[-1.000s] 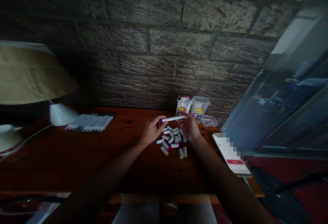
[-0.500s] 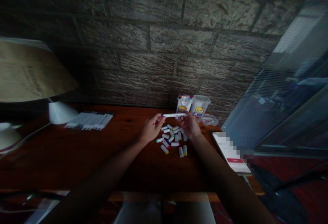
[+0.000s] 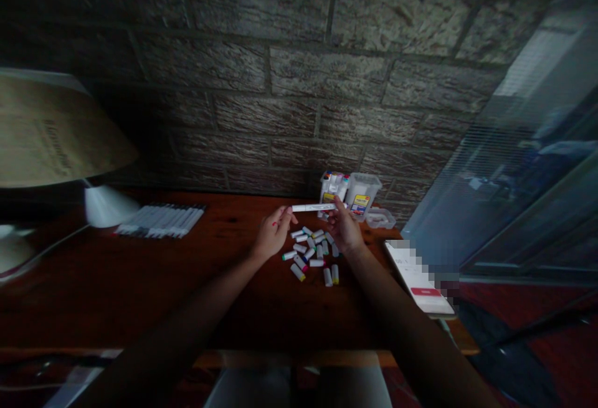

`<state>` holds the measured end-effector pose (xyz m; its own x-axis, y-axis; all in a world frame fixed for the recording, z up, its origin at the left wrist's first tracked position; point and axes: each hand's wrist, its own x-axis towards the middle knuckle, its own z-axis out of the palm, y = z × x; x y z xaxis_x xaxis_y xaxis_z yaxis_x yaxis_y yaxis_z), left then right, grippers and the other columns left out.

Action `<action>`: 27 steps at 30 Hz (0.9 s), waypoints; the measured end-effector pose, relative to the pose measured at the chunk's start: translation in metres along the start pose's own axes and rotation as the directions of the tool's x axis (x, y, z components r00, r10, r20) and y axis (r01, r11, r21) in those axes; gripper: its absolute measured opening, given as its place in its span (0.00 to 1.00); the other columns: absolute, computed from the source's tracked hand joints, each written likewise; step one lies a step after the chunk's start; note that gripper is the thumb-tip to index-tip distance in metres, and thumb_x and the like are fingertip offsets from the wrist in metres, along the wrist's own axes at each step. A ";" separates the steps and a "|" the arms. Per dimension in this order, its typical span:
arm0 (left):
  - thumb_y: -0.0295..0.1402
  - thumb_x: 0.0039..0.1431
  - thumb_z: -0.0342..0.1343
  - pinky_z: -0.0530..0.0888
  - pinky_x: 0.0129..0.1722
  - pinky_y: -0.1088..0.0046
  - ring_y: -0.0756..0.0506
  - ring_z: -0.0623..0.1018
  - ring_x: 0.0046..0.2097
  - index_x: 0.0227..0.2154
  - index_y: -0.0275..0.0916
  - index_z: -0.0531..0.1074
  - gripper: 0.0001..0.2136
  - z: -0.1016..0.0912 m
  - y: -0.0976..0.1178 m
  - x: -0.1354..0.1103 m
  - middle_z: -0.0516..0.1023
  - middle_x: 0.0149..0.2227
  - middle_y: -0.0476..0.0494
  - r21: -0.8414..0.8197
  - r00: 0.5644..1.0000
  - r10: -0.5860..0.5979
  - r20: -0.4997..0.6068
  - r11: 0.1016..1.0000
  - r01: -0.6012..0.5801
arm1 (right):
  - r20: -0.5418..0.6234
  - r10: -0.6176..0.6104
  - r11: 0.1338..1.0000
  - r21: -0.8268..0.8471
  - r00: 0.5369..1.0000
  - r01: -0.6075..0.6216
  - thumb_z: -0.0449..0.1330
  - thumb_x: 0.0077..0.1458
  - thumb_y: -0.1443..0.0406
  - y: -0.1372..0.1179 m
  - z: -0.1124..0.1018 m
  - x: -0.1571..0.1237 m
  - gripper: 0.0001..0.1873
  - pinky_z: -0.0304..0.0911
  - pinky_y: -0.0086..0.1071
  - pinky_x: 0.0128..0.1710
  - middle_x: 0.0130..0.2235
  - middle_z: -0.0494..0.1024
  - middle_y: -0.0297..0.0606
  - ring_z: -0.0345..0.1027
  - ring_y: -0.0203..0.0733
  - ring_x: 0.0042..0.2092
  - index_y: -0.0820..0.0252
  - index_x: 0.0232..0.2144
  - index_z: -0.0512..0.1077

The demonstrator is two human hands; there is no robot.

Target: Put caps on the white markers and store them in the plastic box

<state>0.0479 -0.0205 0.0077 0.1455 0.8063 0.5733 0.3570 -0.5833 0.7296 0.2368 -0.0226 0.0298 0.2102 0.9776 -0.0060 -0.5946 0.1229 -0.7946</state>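
A white marker [image 3: 312,207] is held level above the table between my two hands. My left hand [image 3: 273,232] is closed, thumb and fingers pinching around the marker's left end. At the other end, my right hand [image 3: 346,227] grips the marker between thumb and fingers. Below lies a loose scatter of short white marker caps [image 3: 309,253] with coloured tips, yellow, green, pink and blue among them. Just behind my right hand stand a clear container of markers [image 3: 334,184] and a second clear container [image 3: 367,187] with a yellow label.
A row of white markers [image 3: 161,221] lies on the wooden table [image 3: 140,289] at left, beside a lamp [image 3: 105,205]. A clear lid [image 3: 380,218] is at the back right. A tablet-like device [image 3: 415,280] rests near the right edge. A brick wall [image 3: 289,115] rises behind.
The purple tip at the marker's left end showed earlier and is now out of sight at my left fingers. Both hands have barely moved; the whole view has shifted slightly left.
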 end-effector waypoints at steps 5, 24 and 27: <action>0.47 0.68 0.41 0.68 0.30 0.75 0.50 0.73 0.27 0.29 0.39 0.72 0.22 0.001 0.001 0.000 0.74 0.25 0.48 -0.048 1.000 -0.008 -0.002 0.999 0.008 | -0.023 -0.008 1.000 -0.011 1.000 0.008 0.73 0.36 0.55 0.001 0.000 0.000 0.21 0.50 0.23 0.15 0.18 0.69 0.25 0.56 0.26 0.18 0.58 0.20 0.65; 0.45 0.47 0.66 0.64 0.22 0.80 0.55 0.69 0.22 0.35 0.35 0.75 0.19 -0.007 0.002 0.017 0.72 0.22 0.52 -0.705 0.940 -0.339 -0.031 0.674 0.220 | 0.618 -0.022 0.653 -0.586 0.786 0.479 0.61 0.55 0.52 0.024 -0.005 -0.015 0.17 0.66 0.29 0.29 0.29 0.78 0.33 0.70 0.34 0.27 0.57 0.41 0.77; 0.42 0.47 0.67 0.65 0.23 0.79 0.55 0.70 0.23 0.38 0.34 0.76 0.19 -0.005 0.001 0.015 0.74 0.24 0.51 -0.697 0.951 -0.309 0.025 0.676 0.238 | 0.628 -0.006 0.661 -0.582 0.778 0.474 0.59 0.56 0.52 0.024 -0.006 -0.014 0.18 0.67 0.28 0.29 0.30 0.78 0.34 0.71 0.34 0.28 0.58 0.42 0.76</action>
<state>0.0460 -0.0094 0.0193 0.0510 0.9491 0.3108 -0.3671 -0.2716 0.8896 0.2247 -0.0348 0.0073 -0.3202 0.8674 0.3810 0.1583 0.4455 -0.8812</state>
